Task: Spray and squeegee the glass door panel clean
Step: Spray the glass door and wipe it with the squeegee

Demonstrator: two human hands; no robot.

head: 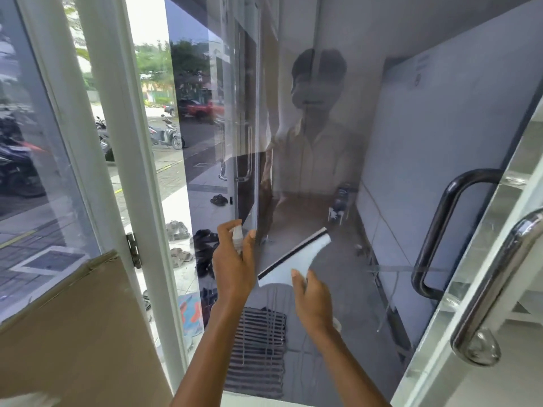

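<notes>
glass door panel [323, 127] beyond; left hand [233, 265] grips spray bottle [237, 236], right hand [313, 301] grips squeegee [296, 259] below its blade.

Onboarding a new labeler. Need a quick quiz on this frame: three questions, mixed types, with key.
1. True or false: the left hand grips the spray bottle.
2. The right hand holds: A) a cloth B) the squeegee C) nothing.
3. Fill in: the dark door handle is on the squeegee's ____ side.
Key: 1 true; 2 B; 3 right.
</notes>
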